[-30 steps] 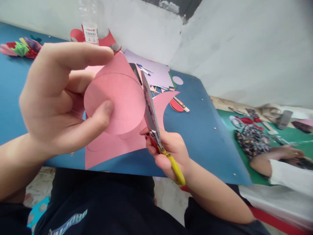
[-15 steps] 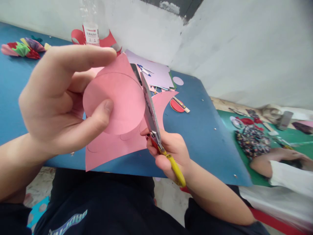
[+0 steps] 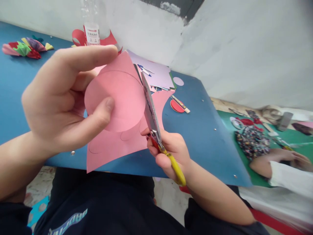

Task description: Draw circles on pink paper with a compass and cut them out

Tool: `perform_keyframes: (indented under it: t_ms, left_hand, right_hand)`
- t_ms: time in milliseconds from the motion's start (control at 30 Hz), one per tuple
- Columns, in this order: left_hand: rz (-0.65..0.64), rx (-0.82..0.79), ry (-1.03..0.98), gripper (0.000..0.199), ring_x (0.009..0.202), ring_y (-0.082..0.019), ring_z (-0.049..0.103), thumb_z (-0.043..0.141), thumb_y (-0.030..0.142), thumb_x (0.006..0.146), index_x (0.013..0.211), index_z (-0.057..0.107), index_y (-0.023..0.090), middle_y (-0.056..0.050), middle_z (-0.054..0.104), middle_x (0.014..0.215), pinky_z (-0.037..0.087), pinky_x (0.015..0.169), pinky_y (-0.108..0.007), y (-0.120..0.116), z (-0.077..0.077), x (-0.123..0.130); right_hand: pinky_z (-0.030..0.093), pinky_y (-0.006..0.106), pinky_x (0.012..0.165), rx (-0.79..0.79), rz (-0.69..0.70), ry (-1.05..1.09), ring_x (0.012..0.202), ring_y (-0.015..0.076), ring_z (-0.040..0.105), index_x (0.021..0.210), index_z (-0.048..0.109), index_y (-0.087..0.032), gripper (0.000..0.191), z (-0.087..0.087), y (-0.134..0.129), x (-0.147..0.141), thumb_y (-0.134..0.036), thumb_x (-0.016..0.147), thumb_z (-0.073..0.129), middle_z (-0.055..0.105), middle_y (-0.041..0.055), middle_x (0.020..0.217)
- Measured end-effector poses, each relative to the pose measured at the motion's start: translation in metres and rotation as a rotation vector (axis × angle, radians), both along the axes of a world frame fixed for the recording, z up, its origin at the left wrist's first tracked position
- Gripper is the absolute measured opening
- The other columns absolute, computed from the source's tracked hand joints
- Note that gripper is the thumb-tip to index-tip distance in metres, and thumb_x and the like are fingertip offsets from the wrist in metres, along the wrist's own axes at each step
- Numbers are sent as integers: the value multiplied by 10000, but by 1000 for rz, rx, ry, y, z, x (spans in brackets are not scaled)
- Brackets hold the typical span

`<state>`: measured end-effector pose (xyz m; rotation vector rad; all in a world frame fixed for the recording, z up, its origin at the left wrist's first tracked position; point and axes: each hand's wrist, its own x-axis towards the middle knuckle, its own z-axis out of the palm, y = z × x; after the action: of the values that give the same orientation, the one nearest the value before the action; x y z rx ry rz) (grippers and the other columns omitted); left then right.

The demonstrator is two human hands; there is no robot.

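Between thumb and fingers, my left hand (image 3: 66, 98) grips a piece of pink paper (image 3: 124, 104) with a rounded lower edge and a pointed top corner. A pencilled curve crosses its upper part. My right hand (image 3: 171, 150) is wrapped round the handles of a pair of scissors (image 3: 152, 112) with a yellow and red grip. Their blades look closed or nearly so and lie along the right edge of the paper. A larger pink sheet (image 3: 114, 147) with curved cut edges and drawn arcs hangs or lies below; whether it joins the held piece I cannot tell.
On the blue table (image 3: 195, 130) are red discs (image 3: 177, 106) with a stick across, lilac sheets (image 3: 156, 73) with pens (image 3: 146, 70), a plastic bottle (image 3: 92, 32) and colourful crumpled paper (image 3: 24, 48). At right, another person's arm (image 3: 274, 158) rests on a green table (image 3: 300, 150).
My left hand and the pink paper have shifted slightly right. The scissors and my right hand stay almost where they were.
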<state>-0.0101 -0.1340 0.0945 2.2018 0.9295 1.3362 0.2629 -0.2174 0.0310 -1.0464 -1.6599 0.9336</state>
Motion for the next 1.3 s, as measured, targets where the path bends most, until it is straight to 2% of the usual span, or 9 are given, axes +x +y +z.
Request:
perform_keyframes:
  t_ms: [133,233,333,500,733,933,1100,1300]
  left_hand:
    - [12,12,9,634,628,-104,587,670,573,1005,1564,539,304,-50,658,954,599,611,-325,1,0,0]
    - [18,41,22,628,672,-112,613,665,547,1012,1571,526,295,-52,666,987,586,622,-307,2,0,-1]
    - [16,50,8,617,684,-109,594,686,507,1014,1563,542,264,-66,684,988,538,608,-269,1,1,-1]
    - [-19,-6,-60,574,706,-115,582,719,419,1007,1541,572,270,-59,702,973,485,605,-261,0,1,0]
    - [4,5,-35,551,731,-114,620,686,447,1022,1544,561,322,-63,730,1221,514,648,-309,-1,0,1]
    - [16,6,-48,575,811,-160,706,701,460,1004,1545,557,327,-71,720,1163,596,652,-318,1,-3,-2]
    - [32,45,-31,544,815,-142,690,692,436,1012,1536,554,399,-49,709,1220,590,670,-302,2,-4,-3]
    - [53,45,-27,596,757,-167,702,688,527,1012,1545,553,296,-84,704,1023,599,654,-325,2,-3,-3]
  right_hand:
    - [407,246,475,-1,7,18,513,102,453,1151,776,-175,628,0,0,0,-719,841,822,558,-49,641]
    - [395,251,463,-13,-3,23,510,106,443,1138,781,-171,653,-1,0,0,-737,816,832,552,-47,635]
    - [394,251,460,-19,5,34,513,107,445,1151,781,-166,627,-1,0,1,-684,809,866,556,-44,642]
    - [390,247,472,-9,22,55,521,104,445,1168,783,-170,599,-1,0,2,-646,817,879,553,-46,648]
    - [393,253,458,-36,-15,31,502,106,442,1126,782,-164,643,0,-1,1,-706,791,865,552,-46,629]
    - [420,258,456,-7,-11,-21,487,110,462,1133,773,-154,632,1,0,1,-703,824,833,560,-43,621]
    - [422,260,468,-17,1,18,502,117,483,1168,786,-177,606,0,0,2,-662,814,867,588,-39,638]
    - [419,253,470,2,13,10,517,122,509,1172,785,-161,595,-1,0,3,-640,828,865,601,-28,645]
